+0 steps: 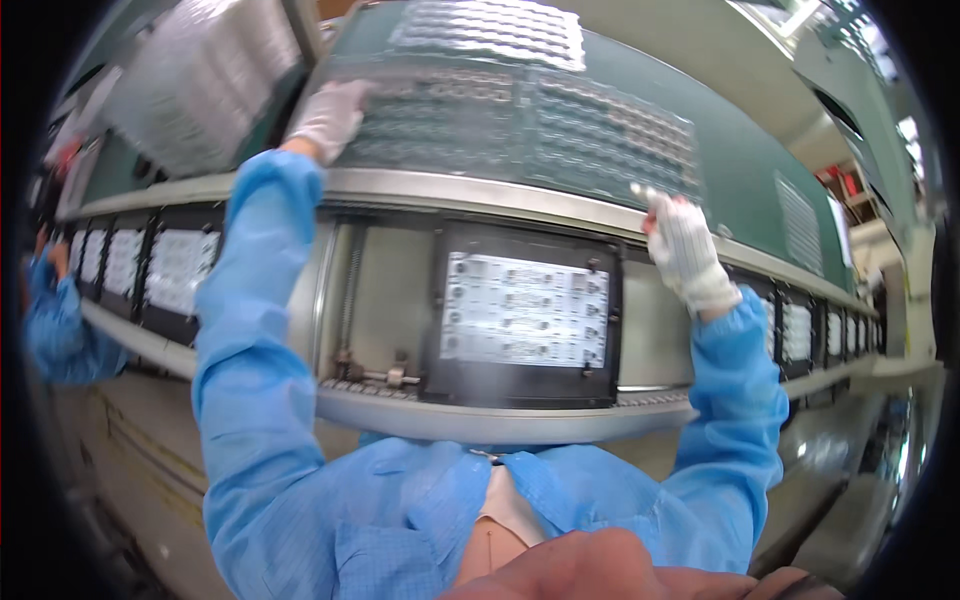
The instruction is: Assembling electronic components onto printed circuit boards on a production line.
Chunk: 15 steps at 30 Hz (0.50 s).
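My left hand (332, 118), in a white glove, reaches to the left edge of a clear plastic blister tray (430, 125); its fingers look stretched out, slightly blurred. A second clear blister tray (610, 130) lies to the right of the first. At that tray's near right corner is my right hand (685, 245), gloved with some fingertips bare. One finger points out toward the corner, and I cannot tell whether it touches. Between my forearms, a black fixture (520, 388) sits on the conveyor, bearing a white panel (525, 310) with rows of small parts.
A metal rail (480, 190) divides the green bench (735, 190) from the conveyor. More trays (490, 30) lie at the back. Wrapped stacks (205, 85) stand at the far left. Further fixtures (180, 270) line the conveyor both ways. A co-worker's blue sleeve (65, 320) shows at left.
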Available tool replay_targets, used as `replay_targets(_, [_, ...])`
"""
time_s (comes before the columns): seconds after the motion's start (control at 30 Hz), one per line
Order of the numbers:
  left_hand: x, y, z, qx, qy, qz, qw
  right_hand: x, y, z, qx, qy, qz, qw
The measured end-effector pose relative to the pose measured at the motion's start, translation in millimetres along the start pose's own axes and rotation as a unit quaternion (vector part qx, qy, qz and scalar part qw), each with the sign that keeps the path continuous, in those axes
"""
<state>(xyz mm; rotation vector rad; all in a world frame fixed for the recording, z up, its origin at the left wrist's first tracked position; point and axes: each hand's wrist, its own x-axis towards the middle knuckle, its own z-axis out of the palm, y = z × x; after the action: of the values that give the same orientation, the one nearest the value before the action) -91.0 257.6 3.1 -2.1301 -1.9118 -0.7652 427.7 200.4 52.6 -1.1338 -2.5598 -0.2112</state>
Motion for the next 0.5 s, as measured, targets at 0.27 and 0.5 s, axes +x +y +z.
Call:
replay_targets(0.27, [-3.9,-26.9,-33.8,-0.079,0.014,0.027,0.996,50.1,87.6,17.2,0.046,0.024,0.243,0.969])
replay_targets(0.5, [-73.8,107.0,-89.9,-0.265,-0.066,0.056,0.960,78.6,129.9,57.4,-0.098,-0.050,0.163,0.980])
